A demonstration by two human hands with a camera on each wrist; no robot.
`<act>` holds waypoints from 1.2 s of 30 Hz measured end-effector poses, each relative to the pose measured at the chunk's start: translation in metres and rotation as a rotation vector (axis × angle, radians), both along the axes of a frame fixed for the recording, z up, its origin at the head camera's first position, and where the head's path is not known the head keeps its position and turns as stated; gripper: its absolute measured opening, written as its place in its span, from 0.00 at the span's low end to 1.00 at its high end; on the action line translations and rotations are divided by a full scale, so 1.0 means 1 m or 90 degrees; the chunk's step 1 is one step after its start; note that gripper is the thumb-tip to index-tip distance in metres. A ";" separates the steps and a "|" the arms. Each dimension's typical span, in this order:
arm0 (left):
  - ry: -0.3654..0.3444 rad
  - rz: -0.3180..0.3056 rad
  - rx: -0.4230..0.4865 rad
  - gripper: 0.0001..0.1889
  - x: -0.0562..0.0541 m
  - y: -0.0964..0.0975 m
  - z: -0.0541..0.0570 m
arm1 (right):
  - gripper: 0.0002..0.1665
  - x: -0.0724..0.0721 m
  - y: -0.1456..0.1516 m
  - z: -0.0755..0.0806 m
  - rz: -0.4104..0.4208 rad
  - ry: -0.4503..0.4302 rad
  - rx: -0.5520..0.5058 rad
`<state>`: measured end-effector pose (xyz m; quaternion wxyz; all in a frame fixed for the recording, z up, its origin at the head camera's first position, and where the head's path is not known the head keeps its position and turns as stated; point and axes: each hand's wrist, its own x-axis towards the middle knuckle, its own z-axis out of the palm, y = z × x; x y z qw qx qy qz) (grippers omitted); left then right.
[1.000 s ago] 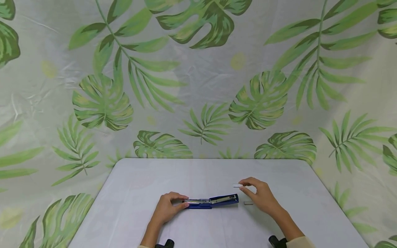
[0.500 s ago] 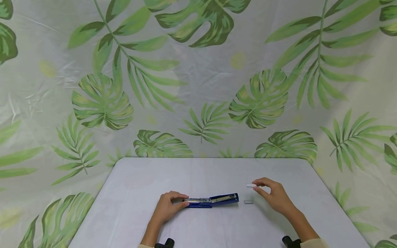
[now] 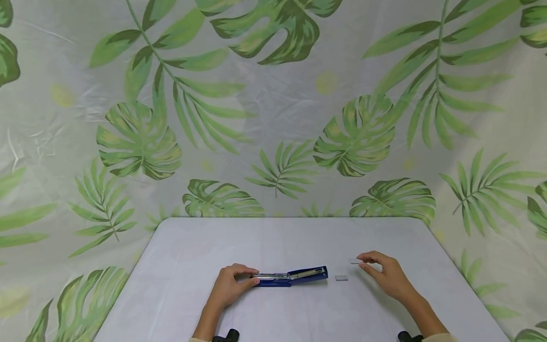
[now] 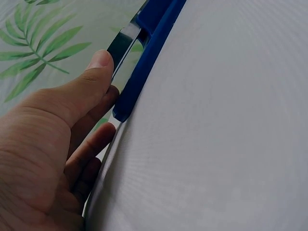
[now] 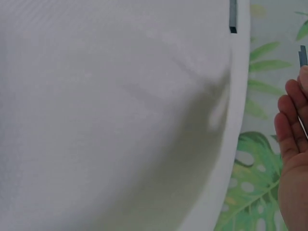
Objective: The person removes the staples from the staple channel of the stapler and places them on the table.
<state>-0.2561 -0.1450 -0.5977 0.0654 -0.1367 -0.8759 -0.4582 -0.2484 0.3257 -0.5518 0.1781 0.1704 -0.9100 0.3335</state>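
Note:
A blue stapler lies on the white table with its top swung open to the right. My left hand holds its left end between thumb and fingers; in the left wrist view the thumb presses the metal part above the blue base. Over to the right, my right hand pinches a small strip of staples by its end, raised above the table. A second staple strip lies between the stapler and my right hand. In the right wrist view, the held strip is partly cut off by the frame edge.
The white tabletop has rounded far corners. Behind it hangs a pale cloth with green leaves. Dark wrist-camera mounts show at both wrists. My right hand casts a shadow on the table.
My right hand has moved to the right, away from the stapler, and slightly lower, carrying its staple strip. The left hand, the stapler and the lying strip have stayed put.

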 end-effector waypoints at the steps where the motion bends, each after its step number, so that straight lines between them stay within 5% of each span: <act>1: 0.000 0.000 0.002 0.11 0.000 0.000 0.001 | 0.09 0.000 0.001 -0.001 -0.001 -0.004 0.001; 14: 0.003 -0.004 0.005 0.11 -0.001 0.000 0.002 | 0.09 0.005 0.010 -0.016 -0.018 -0.051 0.046; 26: -0.004 0.002 0.014 0.10 0.001 0.001 -0.002 | 0.09 0.004 0.010 -0.020 -0.033 -0.164 0.069; 36: -0.007 0.001 0.011 0.11 0.001 0.000 -0.001 | 0.08 0.002 0.010 -0.026 -0.017 -0.091 0.097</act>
